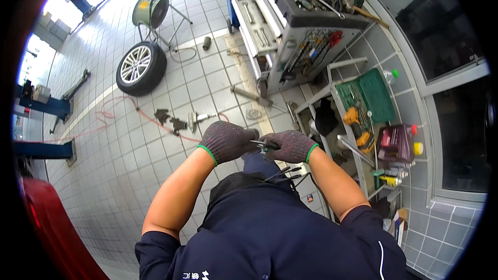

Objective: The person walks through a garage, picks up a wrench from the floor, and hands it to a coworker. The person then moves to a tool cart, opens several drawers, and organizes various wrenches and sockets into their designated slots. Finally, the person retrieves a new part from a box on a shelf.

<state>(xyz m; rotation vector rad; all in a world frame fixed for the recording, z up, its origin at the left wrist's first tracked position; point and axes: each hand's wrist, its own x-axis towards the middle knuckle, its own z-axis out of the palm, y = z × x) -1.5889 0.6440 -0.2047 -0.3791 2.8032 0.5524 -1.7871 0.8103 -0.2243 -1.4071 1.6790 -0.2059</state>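
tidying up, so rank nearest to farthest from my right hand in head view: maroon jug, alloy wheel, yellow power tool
1. Yellow power tool: right of your right hand
2. Maroon jug: farther right
3. Alloy wheel: left, on floor

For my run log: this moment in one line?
left hand: at small part | right hand: holding small part | wheel: on floor

Tiled floor (129, 171) gives room left of the hands (226, 141) (289, 147), while the crowded metal rack (348, 63) blocks their right.
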